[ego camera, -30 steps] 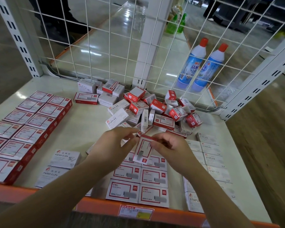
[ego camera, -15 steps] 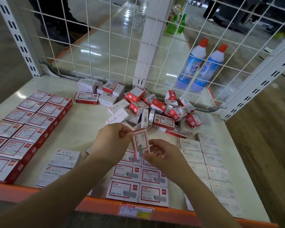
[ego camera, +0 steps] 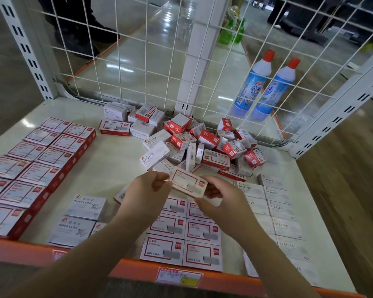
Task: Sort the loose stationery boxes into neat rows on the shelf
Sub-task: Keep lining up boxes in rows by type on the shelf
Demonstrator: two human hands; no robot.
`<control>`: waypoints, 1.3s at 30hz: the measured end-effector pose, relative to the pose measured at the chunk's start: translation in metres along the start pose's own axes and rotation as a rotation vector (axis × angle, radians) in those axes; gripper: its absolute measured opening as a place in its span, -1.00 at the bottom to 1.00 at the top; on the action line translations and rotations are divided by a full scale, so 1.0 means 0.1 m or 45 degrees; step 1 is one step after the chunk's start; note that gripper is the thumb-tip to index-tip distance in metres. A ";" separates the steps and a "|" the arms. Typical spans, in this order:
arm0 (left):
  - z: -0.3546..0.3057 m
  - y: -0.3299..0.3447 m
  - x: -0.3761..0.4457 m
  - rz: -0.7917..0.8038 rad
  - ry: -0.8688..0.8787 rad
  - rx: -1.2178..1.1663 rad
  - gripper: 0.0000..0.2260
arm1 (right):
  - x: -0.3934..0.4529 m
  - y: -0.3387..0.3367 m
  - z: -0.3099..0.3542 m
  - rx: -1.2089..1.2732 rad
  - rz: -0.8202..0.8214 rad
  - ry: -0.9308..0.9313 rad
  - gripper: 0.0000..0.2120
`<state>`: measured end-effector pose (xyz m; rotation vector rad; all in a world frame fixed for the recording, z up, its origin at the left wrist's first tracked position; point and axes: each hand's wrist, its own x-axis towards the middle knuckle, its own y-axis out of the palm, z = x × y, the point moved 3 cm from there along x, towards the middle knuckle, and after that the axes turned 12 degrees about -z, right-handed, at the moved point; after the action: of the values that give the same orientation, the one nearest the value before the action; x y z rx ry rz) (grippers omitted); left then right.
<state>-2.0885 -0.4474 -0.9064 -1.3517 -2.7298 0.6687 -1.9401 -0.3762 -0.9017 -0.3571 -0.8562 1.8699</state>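
Box (ego camera: 188,184) now turned flat, label up, from upright half a second ago. Left hand (ego camera: 148,195) and right hand (ego camera: 221,200) pinch its ends above the red-framed rows (ego camera: 182,239). Oriented; likely ready to place.

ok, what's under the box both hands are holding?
Under the held box lies the far end of the red-framed box rows. The left hand and right hand cover the boxes directly below; their count can't be told.

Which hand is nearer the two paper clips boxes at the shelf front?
Left. The left hand is just right of the paper clips boxes; the right hand is farther right, both holding a red-framed box.
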 end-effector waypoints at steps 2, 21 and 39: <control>0.02 0.02 0.00 0.087 0.037 0.059 -0.93 | 0.01 -0.03 -0.02 -0.041 0.047 -0.038 -0.59; 0.11 0.19 -0.07 0.169 0.035 0.154 -0.85 | -0.01 -0.17 -0.15 -0.201 0.148 -0.029 -0.57; -0.01 0.29 -0.06 0.176 0.362 0.648 -0.73 | 0.09 -0.16 -0.35 -0.346 0.240 0.149 -0.70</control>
<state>-2.0628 -0.4366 -0.9152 -1.3797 -2.0700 1.0040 -1.9126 -0.3504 -0.9142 -0.7305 -1.0274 1.8848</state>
